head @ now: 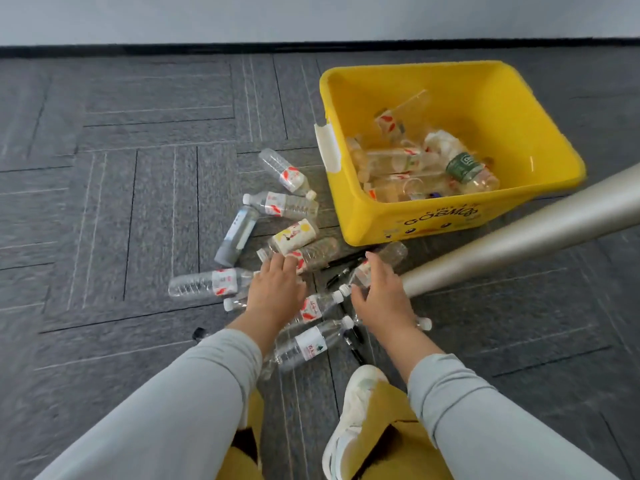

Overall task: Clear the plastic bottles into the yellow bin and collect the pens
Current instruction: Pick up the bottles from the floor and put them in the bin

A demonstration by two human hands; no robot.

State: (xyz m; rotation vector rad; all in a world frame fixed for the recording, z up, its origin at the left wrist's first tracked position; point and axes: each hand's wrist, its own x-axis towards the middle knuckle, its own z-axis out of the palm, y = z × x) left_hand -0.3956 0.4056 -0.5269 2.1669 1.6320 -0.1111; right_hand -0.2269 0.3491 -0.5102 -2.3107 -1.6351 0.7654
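Several clear plastic bottles lie scattered on the grey carpet left of and below the yellow bin (433, 223), which holds several bottles. My left hand (275, 289) reaches down over a red-labelled bottle (311, 254), fingers spread and touching it. My right hand (379, 294) curls around another clear bottle (381, 259) near the bin's front wall; a firm grip is not clear. Black pens (343, 261) lie between my hands, and another pen (355, 346) lies lower, beside a white-labelled bottle (311, 344).
A thick silver pole (519, 240) slants from the right edge down to the floor beside my right hand. My white shoe (353, 410) and yellow trousers are at the bottom. A black skirting and grey wall run along the back.
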